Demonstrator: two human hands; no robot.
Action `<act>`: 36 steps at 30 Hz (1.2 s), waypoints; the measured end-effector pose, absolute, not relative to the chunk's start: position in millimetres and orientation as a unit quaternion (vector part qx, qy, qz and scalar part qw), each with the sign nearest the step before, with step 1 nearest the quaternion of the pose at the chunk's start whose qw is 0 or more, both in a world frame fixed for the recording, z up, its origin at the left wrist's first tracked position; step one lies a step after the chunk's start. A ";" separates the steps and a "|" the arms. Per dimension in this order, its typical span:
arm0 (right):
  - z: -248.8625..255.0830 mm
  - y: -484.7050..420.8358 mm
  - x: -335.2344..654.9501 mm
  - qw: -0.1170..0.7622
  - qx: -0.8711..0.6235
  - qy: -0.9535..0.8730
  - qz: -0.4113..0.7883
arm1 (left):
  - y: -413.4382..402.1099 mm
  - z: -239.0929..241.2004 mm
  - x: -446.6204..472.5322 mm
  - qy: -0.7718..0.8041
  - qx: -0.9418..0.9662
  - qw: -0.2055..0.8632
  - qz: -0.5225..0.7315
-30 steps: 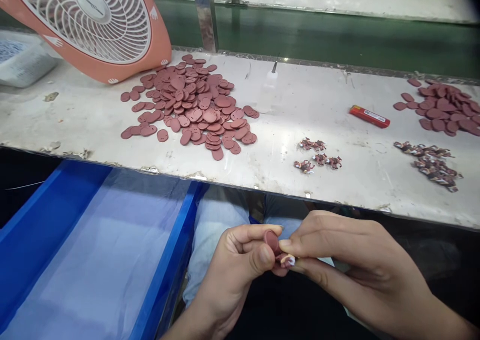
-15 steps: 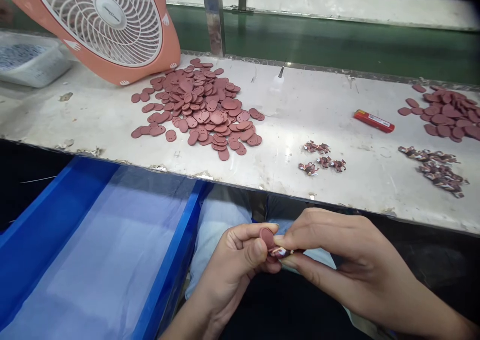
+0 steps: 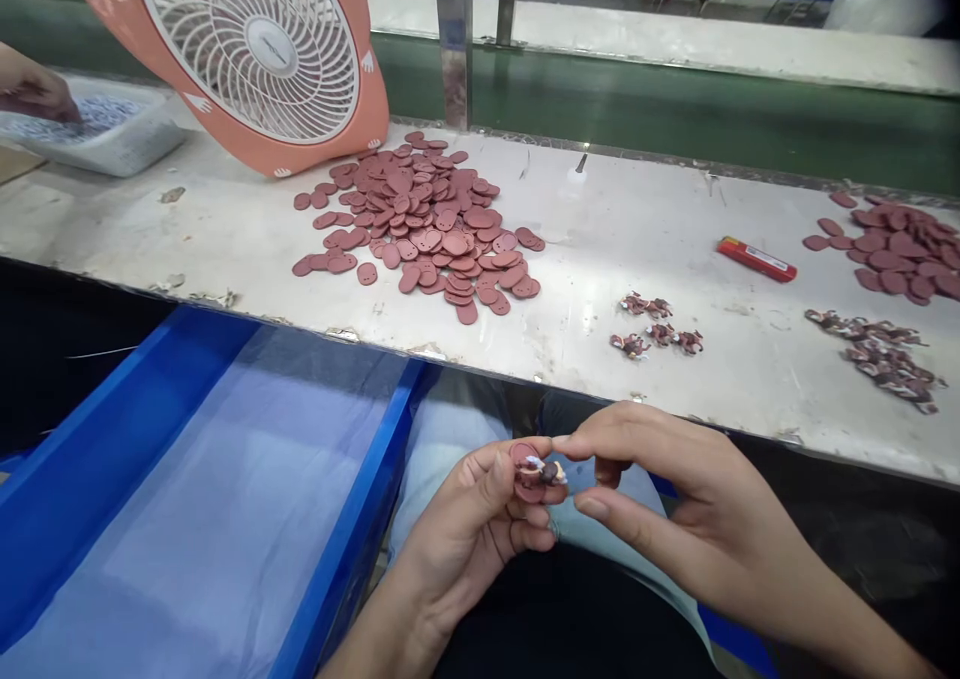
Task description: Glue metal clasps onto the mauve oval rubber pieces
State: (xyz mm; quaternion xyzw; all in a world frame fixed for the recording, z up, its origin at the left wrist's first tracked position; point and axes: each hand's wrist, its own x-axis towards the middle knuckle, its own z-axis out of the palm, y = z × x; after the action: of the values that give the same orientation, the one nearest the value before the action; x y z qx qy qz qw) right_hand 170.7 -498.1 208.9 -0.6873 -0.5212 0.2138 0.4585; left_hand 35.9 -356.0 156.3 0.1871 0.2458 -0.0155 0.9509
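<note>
The left grip (image 3: 480, 514) pinches a reddish disc (image 3: 529, 492), a small figure (image 3: 551, 473) across it. The right grip (image 3: 697, 504) is spread alongside.

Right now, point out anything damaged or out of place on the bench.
The worktop's front edge looks damaged: pale, ragged patches break its line in front of the larger pile of reddish-brown discs.

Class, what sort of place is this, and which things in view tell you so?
Probably a factory workshop: heaped reddish oval discs, clusters of small figures on the long worktop, and what looks like a green conveyor belt behind it.
</note>
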 end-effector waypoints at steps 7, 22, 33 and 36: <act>209.7 -486.5 165.7 0.466 -0.683 -0.502 0.253 | -354.1 153.5 33.9 0.228 0.189 0.955 -0.004; 203.1 -474.1 162.0 0.505 -0.683 -0.480 0.221 | -348.6 155.2 34.0 0.249 0.197 0.948 0.000; 175.4 -449.2 147.0 0.407 -0.655 -0.618 -0.150 | -355.5 164.4 32.7 0.336 0.374 0.818 0.281; 171.7 -432.7 143.2 0.393 -0.629 -0.652 -0.157 | -348.6 162.1 27.9 0.343 0.387 0.807 0.284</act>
State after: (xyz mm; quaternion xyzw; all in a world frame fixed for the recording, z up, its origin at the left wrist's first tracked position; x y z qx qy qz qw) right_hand 143.2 -432.7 171.7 -0.6287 -0.6524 -0.1572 0.3929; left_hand 27.9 -348.6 162.1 0.3873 0.3434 0.2845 0.8069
